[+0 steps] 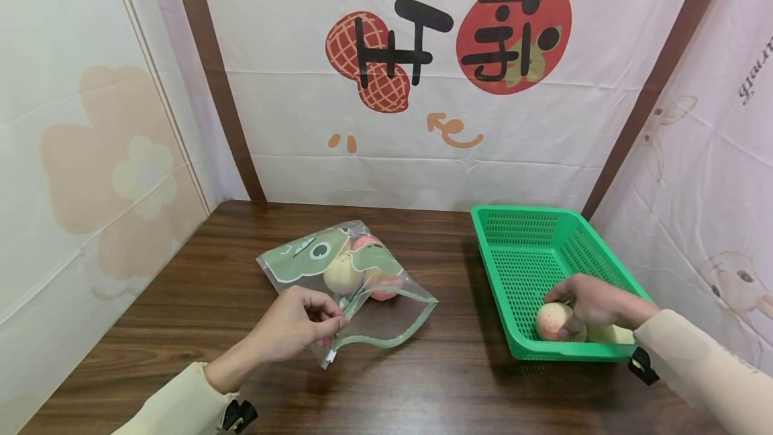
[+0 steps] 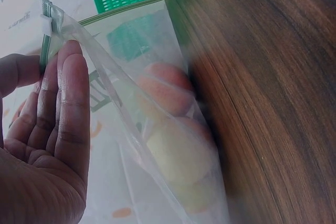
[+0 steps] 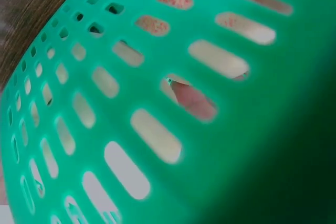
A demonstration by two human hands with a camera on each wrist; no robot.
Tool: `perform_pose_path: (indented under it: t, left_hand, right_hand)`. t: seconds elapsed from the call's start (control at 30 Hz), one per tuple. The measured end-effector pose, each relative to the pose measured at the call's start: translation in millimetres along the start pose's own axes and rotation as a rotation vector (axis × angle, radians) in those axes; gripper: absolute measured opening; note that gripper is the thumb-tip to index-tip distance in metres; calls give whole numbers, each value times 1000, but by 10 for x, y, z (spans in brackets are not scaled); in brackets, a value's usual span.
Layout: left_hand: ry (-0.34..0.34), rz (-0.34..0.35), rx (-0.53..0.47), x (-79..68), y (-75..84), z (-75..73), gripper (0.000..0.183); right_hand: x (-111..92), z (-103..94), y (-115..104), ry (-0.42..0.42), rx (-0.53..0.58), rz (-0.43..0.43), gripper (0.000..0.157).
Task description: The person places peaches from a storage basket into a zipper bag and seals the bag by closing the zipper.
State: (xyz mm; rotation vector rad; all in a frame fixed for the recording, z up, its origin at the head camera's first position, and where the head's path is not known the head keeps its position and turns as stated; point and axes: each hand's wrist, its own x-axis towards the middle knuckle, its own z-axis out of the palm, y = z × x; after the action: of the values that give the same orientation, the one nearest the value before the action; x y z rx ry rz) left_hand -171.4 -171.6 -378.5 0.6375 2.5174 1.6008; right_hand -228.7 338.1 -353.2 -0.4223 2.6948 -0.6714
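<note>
Holding fruit (image 1: 551, 322), right hand (image 1: 590, 301) inside basket's near rim (image 1: 543, 350), room beyond

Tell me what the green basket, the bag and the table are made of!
The green basket looks like smooth, slightly shiny plastic, with neat slots through it. The bag seems thin, glossy plastic film: fruit shows through. The table looks like glossy brown wood with streaky grain, but might be a printed imitation.

Printed backdrop (image 1: 441, 86) behind wooden table (image 1: 447, 368)

Bright head view, sheen on the table (image 1: 423, 384) (right-wrist basket (image 3: 220, 153) blurred).
</note>
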Motion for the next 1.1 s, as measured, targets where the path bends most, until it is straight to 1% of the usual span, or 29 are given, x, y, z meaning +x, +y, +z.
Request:
perform_pose_path:
  t: [0.17,0.47,0.67,0.73,1.1]
  left_hand:
    - [2,0,3,0,-7,3,10]
    - [0,-10,0,2,-14,12,10]
    - [-3,-11,-5,5,-16,14,10]
    - [-3,-11,-3,5,-15,13,10]
    - [-2,-3,-20,1,9,8,10]
  right_hand:
    - [-7,-13,-30,12,-14,-27,56]
    - [-43,-45,-153,58,61,-57,54]
    - [-76,-86,-259,92,114,-65,57]
    - [-89,-106,-287,109,114,-61,57]
    - [-112,-183,-379,183,180,-46,67]
